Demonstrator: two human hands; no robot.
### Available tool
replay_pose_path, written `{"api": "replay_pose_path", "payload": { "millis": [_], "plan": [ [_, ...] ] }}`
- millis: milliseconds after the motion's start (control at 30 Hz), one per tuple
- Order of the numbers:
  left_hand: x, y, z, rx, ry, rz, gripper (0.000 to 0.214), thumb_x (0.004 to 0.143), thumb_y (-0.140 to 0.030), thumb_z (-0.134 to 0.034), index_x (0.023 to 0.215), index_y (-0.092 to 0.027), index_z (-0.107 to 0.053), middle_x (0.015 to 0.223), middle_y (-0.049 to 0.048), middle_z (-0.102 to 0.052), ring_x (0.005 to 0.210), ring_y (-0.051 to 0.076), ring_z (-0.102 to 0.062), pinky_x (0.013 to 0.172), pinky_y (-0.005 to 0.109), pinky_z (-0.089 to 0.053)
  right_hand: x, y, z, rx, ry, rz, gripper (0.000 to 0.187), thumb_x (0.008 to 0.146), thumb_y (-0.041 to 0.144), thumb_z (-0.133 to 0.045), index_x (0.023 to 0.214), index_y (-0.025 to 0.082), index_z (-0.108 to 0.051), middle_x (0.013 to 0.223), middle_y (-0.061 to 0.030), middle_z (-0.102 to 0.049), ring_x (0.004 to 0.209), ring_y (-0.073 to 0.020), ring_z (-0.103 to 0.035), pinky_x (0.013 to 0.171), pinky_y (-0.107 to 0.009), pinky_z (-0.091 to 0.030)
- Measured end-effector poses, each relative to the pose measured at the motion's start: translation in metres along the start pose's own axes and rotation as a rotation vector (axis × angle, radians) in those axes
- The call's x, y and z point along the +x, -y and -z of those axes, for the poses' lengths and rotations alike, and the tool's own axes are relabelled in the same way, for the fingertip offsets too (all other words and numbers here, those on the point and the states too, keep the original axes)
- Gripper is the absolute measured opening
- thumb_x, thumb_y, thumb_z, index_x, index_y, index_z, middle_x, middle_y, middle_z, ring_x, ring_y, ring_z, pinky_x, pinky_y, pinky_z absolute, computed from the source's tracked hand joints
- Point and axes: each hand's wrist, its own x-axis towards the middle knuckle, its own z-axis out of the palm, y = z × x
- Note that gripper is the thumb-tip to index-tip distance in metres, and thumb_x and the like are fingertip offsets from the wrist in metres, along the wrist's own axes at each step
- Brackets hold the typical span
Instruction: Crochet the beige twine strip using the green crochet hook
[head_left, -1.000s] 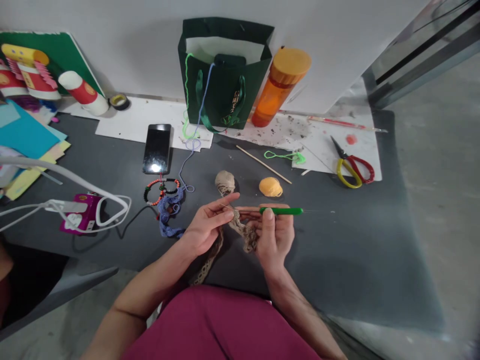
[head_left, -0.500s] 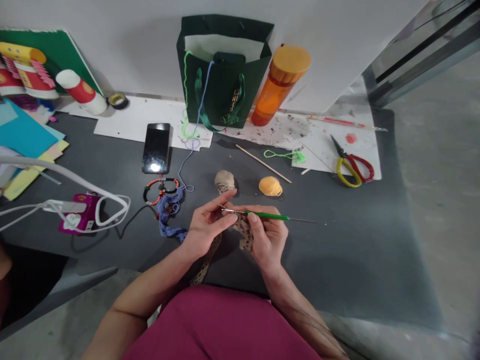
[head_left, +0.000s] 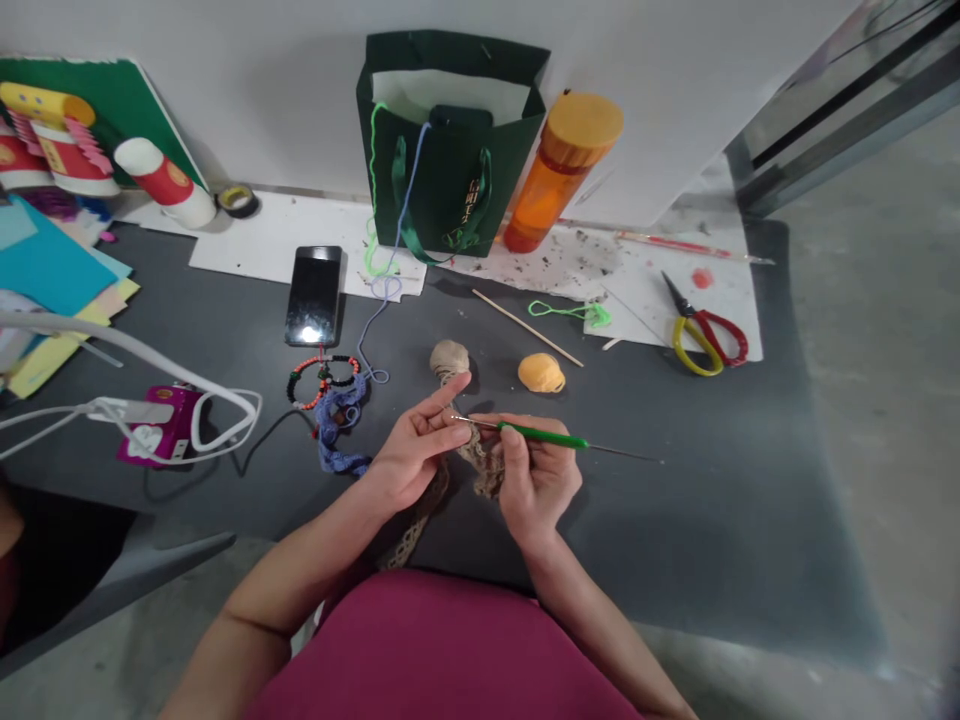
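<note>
Head-worn camera, sole view: looks forward and down from head height, close above the left hand and right hand, framing the counter out to the wall behind.

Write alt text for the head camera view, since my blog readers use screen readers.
A person's right hand holds a green-handled crochet hook over beige crochet lace gripped by the left hand, above a dark grey table. A beige yarn ball and an orange yarn ball lie just beyond.

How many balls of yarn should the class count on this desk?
2: a beige ball of yarn just beyond the left hand, and an orange ball of yarn further right. Others may be hidden.
</note>
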Motion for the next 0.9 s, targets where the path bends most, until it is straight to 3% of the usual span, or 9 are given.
{"api": "replay_pose_path", "payload": {
  "millis": [100,233,367,467,633,767,900],
  "plan": [
    [0.0,0.0,0.002,0.015,-0.002,-0.014,0.061,0.061,-0.019,-0.094,0.119,-0.024,-0.077,0.068,-0.0066,-0.062,0.068,0.008,-0.059,0.076,0.024,-0.044,-0.001,-0.001,0.001,-0.002,-0.04,-0.051,0.012,0.098,0.032,-0.061,0.094,0.022,-0.068,0.079,-0.0009,-0.076,0.048,-0.0104,-0.064,0.047,-0.023,-0.054],
    [0.001,-0.001,0.002,0.019,0.017,-0.012,0.056,0.063,-0.021,-0.092,0.117,-0.022,-0.078,0.068,-0.0051,-0.063,0.069,0.01,-0.059,0.082,0.028,-0.046,0.001,-0.005,0.0,0.167,-0.026,-0.162,0.012,0.1,0.036,-0.058,0.096,0.025,-0.061,0.069,0.0022,-0.074,0.044,-0.0123,-0.064,0.042,-0.023,-0.051],
    [0.0,-0.002,0.002,0.018,0.07,0.052,0.051,0.063,-0.025,-0.091,0.113,-0.021,-0.08,0.074,-0.0005,-0.069,0.075,0.013,-0.062,0.083,0.03,-0.047,0.007,-0.011,-0.001,0.318,0.066,-0.309,0.018,0.103,0.041,-0.052,0.096,0.026,-0.057,0.061,0.0038,-0.071,0.045,-0.0155,-0.066,0.05,-0.028,-0.057],
    [0.0,0.0,0.001,0.053,0.082,0.022,0.051,0.063,-0.025,-0.092,0.113,-0.023,-0.08,0.076,0.0002,-0.07,0.077,0.013,-0.063,0.084,0.03,-0.048,0.007,-0.015,-0.004,0.406,0.122,-0.363,0.023,0.101,0.047,-0.052,0.095,0.026,-0.058,0.061,0.0034,-0.07,0.052,-0.0167,-0.07,0.057,-0.031,-0.061],
    [-0.007,0.004,-0.003,0.269,-0.055,-0.192,0.059,0.066,-0.022,-0.091,0.123,-0.025,-0.076,0.07,-0.0037,-0.064,0.072,0.012,-0.06,0.077,0.028,-0.05,0.0,-0.013,-0.007,0.367,0.142,-0.297,0.013,0.097,0.037,-0.063,0.096,0.024,-0.066,0.085,-0.0013,-0.078,0.078,-0.0169,-0.077,0.072,-0.031,-0.064],
    [-0.013,0.004,-0.005,0.491,-0.159,-0.399,0.071,0.069,-0.017,-0.089,0.136,-0.025,-0.068,0.08,0.0,-0.071,0.08,0.016,-0.062,0.088,0.031,-0.051,0.001,-0.004,-0.006,0.253,0.1,-0.169,0.012,0.099,0.03,-0.06,0.095,0.023,-0.068,0.088,-0.0026,-0.078,0.08,-0.0171,-0.076,0.075,-0.033,-0.065],
    [-0.009,0.002,-0.003,0.391,-0.038,-0.297,0.081,0.069,-0.017,-0.089,0.144,-0.026,-0.061,0.083,-0.0003,-0.071,0.077,0.014,-0.062,0.083,0.029,-0.051,0.006,-0.001,-0.002,0.129,0.067,0.046,0.011,0.098,0.022,-0.058,0.098,0.024,-0.07,0.087,-0.0027,-0.079,0.08,-0.0182,-0.077,0.072,-0.034,-0.064]
  ]
}}
